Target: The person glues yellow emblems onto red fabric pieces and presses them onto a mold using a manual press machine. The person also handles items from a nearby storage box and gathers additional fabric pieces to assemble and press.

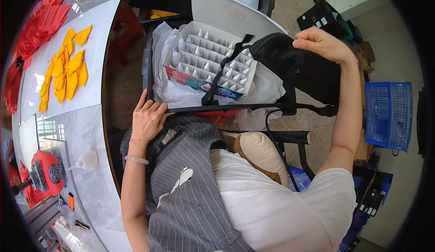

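Observation:
My left hand [150,116] is at the near left corner of a black crate [199,109], its fingers curled over the rim and the index finger stretched along it. Up at the right, my right hand [319,43] is closed in a fist beside a black mesh-covered piece [290,59]; what it holds, if anything, is hidden. Inside the crate sits a lidless-looking carton [186,76] with its white flap [235,12] raised. Card dividers split it into rows, with several white-tipped bottles [176,55] standing in them. A black strap [223,68] crosses the carton.
To the left, a white table holds yellow fabric pieces [65,68], red fabric [38,25], a squeeze bottle [86,160] and a red-and-grey padded object [47,172]. A blue plastic basket [388,115] stands at the right. A cream cushion [263,154] lies by a metal tube [290,137].

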The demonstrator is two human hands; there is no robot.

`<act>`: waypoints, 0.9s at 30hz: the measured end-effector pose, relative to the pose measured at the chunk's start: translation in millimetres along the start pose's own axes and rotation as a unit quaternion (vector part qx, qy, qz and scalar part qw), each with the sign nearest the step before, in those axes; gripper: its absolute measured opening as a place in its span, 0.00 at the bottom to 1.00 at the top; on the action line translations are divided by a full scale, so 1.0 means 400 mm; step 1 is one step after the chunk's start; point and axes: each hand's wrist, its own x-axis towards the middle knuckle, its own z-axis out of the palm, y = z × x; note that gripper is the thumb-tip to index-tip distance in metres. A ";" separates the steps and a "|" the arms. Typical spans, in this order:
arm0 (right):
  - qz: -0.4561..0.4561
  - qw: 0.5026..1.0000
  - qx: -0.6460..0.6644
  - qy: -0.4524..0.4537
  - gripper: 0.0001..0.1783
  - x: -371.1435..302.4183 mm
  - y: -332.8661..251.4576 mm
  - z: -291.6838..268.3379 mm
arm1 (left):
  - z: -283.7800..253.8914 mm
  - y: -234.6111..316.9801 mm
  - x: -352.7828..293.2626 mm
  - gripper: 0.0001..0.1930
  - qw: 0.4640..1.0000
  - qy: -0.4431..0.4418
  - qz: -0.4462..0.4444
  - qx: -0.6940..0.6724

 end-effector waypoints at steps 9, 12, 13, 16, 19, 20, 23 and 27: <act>-0.222 0.973 -0.029 0.056 0.18 0.114 -0.379 0.176 | 0.027 -0.036 -0.090 0.09 0.997 -0.014 -0.053 -0.055; -0.217 0.975 -0.046 0.027 0.17 0.210 -0.462 0.269 | 0.019 -0.028 -0.124 0.09 0.989 -0.001 -0.097 -0.109; -0.221 0.974 -0.052 0.020 0.17 0.244 -0.476 0.307 | 0.013 -0.020 -0.133 0.10 0.987 0.025 -0.105 -0.119; -0.244 0.969 0.012 0.036 0.17 0.347 -0.492 0.410 | -0.017 -0.004 -0.176 0.12 0.978 0.079 -0.140 -0.134; -0.210 0.962 0.174 -0.013 0.18 0.442 -0.502 0.486 | -0.052 0.003 -0.224 0.13 0.937 0.109 -0.202 -0.264; -0.214 0.962 0.167 -0.028 0.18 0.462 -0.509 0.514 | -0.058 0.003 -0.238 0.13 0.933 0.117 -0.217 -0.264; -0.113 0.945 0.308 -0.017 0.18 0.489 -0.512 0.580 | -0.071 -0.001 -0.270 0.12 0.742 0.131 -0.334 -0.566; -0.125 0.957 0.261 -0.020 0.17 0.491 -0.511 0.653 | -0.058 -0.007 -0.296 0.15 0.656 0.190 -0.322 -0.655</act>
